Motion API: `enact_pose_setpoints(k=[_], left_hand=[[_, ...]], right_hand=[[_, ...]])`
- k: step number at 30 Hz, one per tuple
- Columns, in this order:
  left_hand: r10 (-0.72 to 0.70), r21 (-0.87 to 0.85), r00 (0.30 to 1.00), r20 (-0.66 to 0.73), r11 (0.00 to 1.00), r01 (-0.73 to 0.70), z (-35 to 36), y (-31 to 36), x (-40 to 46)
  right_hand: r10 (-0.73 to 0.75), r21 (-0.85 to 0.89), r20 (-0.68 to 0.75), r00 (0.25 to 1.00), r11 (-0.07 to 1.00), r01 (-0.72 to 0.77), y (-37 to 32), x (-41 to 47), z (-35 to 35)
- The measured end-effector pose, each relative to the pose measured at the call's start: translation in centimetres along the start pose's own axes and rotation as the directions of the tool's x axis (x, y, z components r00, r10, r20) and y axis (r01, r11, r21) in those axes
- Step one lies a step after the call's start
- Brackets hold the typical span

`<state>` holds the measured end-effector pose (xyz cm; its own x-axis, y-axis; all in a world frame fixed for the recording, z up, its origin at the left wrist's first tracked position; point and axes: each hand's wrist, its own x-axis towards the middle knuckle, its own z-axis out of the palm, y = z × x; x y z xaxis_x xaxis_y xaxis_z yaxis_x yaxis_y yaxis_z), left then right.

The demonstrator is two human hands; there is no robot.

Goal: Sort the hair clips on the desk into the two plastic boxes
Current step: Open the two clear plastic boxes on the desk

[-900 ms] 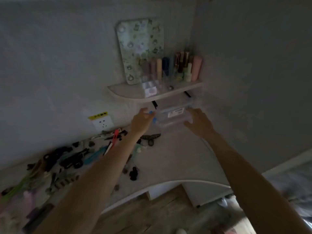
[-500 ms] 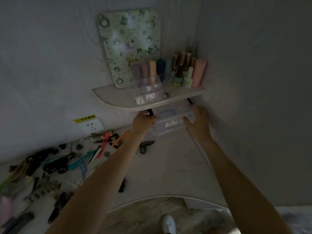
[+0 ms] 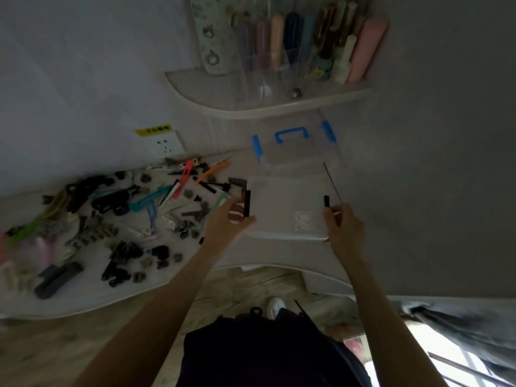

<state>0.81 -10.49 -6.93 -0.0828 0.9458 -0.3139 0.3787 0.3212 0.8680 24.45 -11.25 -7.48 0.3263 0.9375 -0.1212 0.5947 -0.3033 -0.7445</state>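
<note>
A clear plastic box with black latches (image 3: pixel 287 208) sits on the white desk (image 3: pixel 279 252), held from both sides. My left hand (image 3: pixel 230 220) grips its left edge by the black latch, and my right hand (image 3: pixel 344 227) grips its right edge. Behind it, under the shelf, stands a second clear box with a blue handle and blue latches (image 3: pixel 293 146). Several hair clips (image 3: pixel 134 208) in black, brown, teal, orange, red and green lie scattered over the left half of the desk, apart from both boxes.
A curved wall shelf (image 3: pixel 268 107) with tubes, bottles and a clear organiser hangs just above the blue-latched box. A wall socket (image 3: pixel 164 143) sits behind the clips. The desk's curved front edge runs below my hands; the right wall is close.
Both hands have drawn back from under the shelf toward me. The black-latched box now lies in front of the blue-latched one, held at its sides. The view has tilted down.
</note>
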Motion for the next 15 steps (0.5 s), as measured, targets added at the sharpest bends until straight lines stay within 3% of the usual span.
enact_pose_setpoints(k=[4,13,15], left_hand=[[-0.064,0.124,0.997,-0.041,0.990,0.069,0.4,-2.1,-0.5],[-0.112,0.252,0.988,-0.107,0.958,0.136,0.7,-3.0,-0.2],[-0.164,0.157,0.980,-0.111,0.971,0.181,0.7,-3.3,-0.1]], right_hand=[[-0.007,-0.251,0.104,0.995,0.967,0.033,1.0,-0.5,1.8],[0.001,-0.203,0.172,0.985,0.979,0.034,0.5,0.5,3.9],[0.076,-0.200,0.179,0.981,0.979,-0.039,0.9,1.0,4.0]])
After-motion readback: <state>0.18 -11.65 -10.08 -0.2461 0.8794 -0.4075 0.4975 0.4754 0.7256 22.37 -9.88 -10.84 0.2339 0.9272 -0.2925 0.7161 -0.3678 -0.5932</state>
